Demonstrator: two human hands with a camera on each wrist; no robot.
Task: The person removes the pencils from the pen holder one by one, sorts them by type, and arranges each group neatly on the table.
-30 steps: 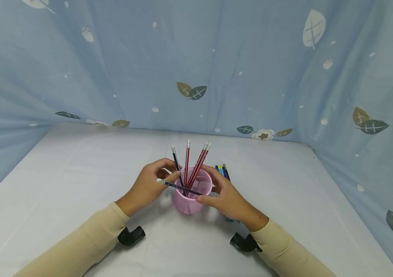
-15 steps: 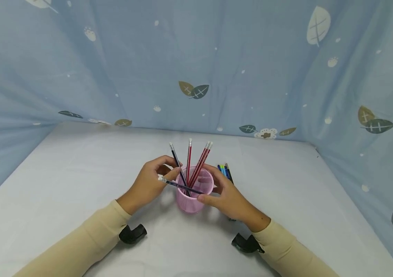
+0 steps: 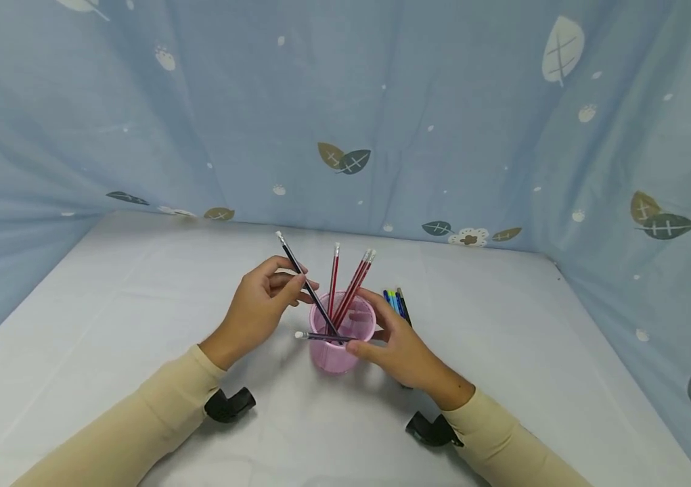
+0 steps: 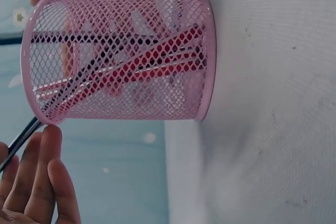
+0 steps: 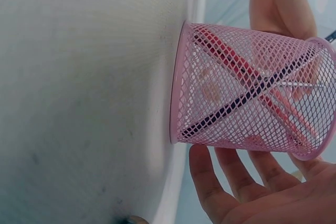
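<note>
Pink mesh pencil cup standing on a white table, seen sideways, with red pencils and a dark pencil inside; left hand's fingers beside its rim, touching the dark pencil

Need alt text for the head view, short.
A person's left hand pinches a dark pencil standing in a pink mesh cup, which the right hand steadies; red pencils stand inside, another dark pencil lies across the rim, on a white table.
</note>
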